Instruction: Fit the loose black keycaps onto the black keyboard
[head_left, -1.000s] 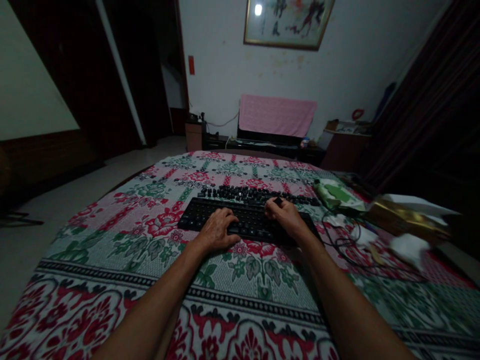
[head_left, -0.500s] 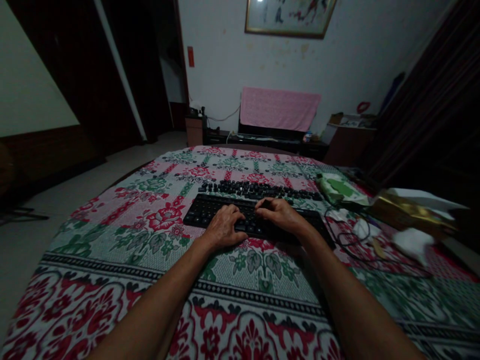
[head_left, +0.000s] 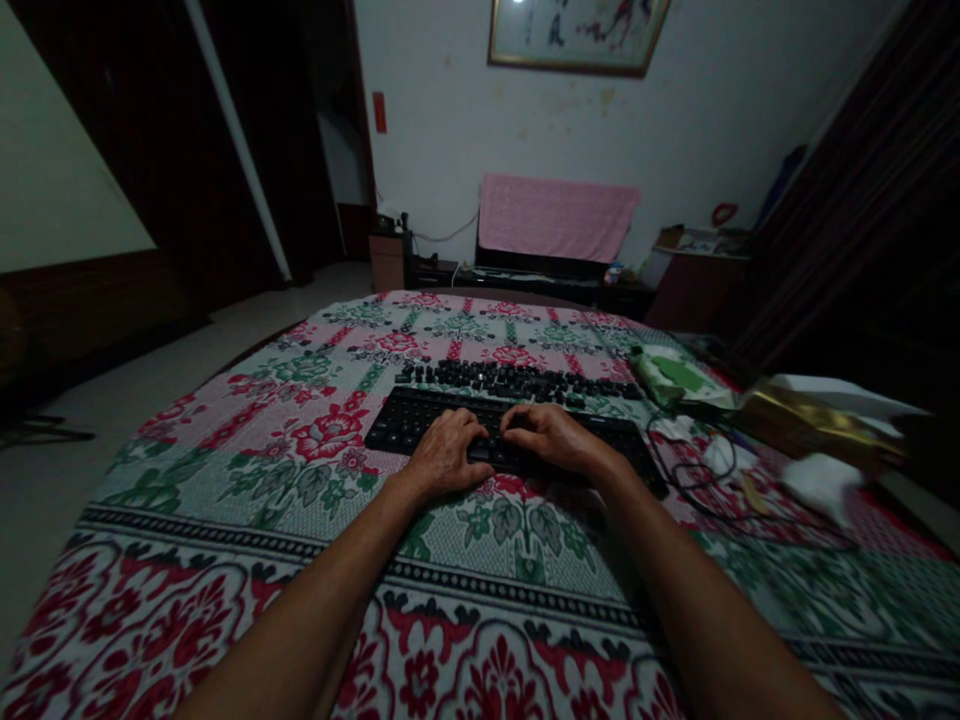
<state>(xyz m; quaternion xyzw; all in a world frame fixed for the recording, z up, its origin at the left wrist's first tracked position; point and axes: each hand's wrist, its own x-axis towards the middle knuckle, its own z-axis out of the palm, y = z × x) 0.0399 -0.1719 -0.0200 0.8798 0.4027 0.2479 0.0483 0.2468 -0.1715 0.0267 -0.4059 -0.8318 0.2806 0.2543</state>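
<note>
A black keyboard (head_left: pixel 397 422) lies across the flowered tablecloth (head_left: pixel 247 490) in front of me. My left hand (head_left: pixel 450 452) rests on its left-middle part, thumb apart from the other fingers and near the front edge. Over the middle keys, my right hand (head_left: pixel 551 437) is bent inward with thumb and fingertips close together in a pinch; anything between them is too small or hidden to make out. Behind the keyboard lies a long strip of many loose black keycaps (head_left: pixel 517 381). The hands cover part of the keyboard.
To the right lie a green and white tissue pack (head_left: pixel 679 375), a gold box (head_left: pixel 810 420), crumpled white tissue (head_left: pixel 821 482) and a black cable (head_left: pixel 697 500). Beyond the table, a pink cloth (head_left: pixel 559 218) hangs over a low dark stand by the wall.
My right hand has shifted slightly left and lower over the keyboard, closer to my left hand. The left hand stays in place.
</note>
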